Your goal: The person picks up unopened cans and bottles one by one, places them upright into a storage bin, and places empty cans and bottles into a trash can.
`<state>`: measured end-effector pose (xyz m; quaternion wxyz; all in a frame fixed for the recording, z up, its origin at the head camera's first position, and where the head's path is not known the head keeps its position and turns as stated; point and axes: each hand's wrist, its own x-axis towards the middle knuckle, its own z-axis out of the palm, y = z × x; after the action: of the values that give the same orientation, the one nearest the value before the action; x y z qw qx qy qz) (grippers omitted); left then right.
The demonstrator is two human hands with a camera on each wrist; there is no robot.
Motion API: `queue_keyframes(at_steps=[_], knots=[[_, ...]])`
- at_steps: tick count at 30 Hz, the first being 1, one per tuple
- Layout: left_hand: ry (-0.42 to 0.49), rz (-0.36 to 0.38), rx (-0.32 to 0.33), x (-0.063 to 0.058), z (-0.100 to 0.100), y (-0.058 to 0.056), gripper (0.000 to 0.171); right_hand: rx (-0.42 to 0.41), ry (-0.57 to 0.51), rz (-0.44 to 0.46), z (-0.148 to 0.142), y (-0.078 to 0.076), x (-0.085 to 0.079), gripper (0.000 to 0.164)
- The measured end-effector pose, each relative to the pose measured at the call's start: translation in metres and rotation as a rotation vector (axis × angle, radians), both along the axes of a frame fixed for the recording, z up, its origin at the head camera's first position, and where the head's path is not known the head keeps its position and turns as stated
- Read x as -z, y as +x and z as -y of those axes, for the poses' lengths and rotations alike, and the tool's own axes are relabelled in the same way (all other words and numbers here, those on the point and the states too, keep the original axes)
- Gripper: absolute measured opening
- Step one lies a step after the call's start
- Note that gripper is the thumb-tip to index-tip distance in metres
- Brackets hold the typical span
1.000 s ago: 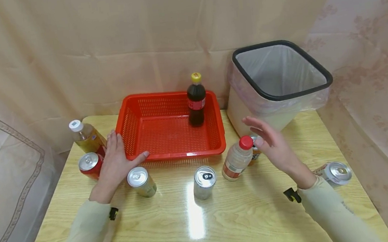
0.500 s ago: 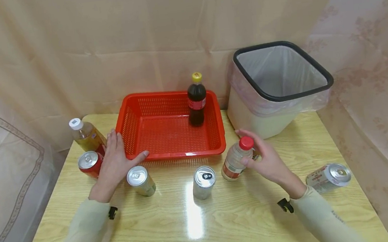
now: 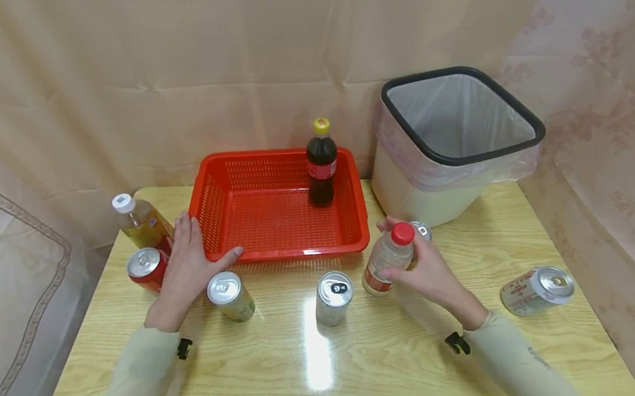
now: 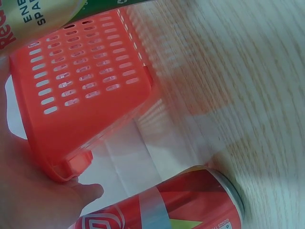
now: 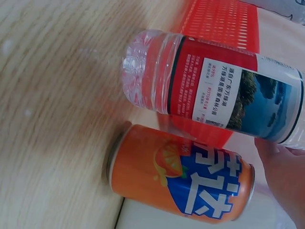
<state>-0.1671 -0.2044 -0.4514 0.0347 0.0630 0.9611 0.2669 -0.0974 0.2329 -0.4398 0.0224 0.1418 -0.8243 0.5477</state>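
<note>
My right hand holds a clear water bottle with a red cap, thumb in front and fingers behind. In the right wrist view, the bottle's red and blue label shows, with part of the hand at the right edge. Close beside it stands an orange soda can, mostly hidden by the hand in the head view. My left hand rests on the front left corner of a red plastic basket, fingers extended along the side and thumb along the front rim.
A cola bottle stands inside the basket. Left of it are a yellow drink bottle and red can. Gold and silver cans stand in front. A lined bin is back right; another can lies at right.
My right hand has moved left and down from beside the water bottle, and its fingers have closed round it. My left hand has stayed at the basket corner.
</note>
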Motion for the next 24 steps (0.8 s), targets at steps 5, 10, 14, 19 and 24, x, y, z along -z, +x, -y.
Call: queue_keyframes(at_steps=[5, 10, 14, 19, 24], knots=[[0.004, 0.005, -0.001, -0.0002, 0.0, 0.0002, 0.128, 0.025, -0.003, -0.027, 0.0032, -0.0014, 0.0036, 0.08], [0.006, 0.013, -0.003, -0.0008, -0.0002, 0.0005, 0.128, 0.048, 0.003, -0.029, 0.0045, -0.0026, 0.0058, 0.065], [0.004, 0.013, -0.003, -0.0005, -0.0001, 0.0005, 0.128, 0.051, 0.005, -0.055, 0.0058, -0.0026, 0.0073, 0.058], [0.002, 0.006, -0.001, 0.0004, 0.0003, 0.0003, 0.128, 0.051, -0.004, -0.075, 0.0078, -0.003, 0.0089, 0.055], [-0.002, 0.0, 0.001, 0.0014, 0.0007, -0.0004, 0.128, 0.052, -0.018, -0.07, 0.009, -0.0024, 0.0089, 0.053]])
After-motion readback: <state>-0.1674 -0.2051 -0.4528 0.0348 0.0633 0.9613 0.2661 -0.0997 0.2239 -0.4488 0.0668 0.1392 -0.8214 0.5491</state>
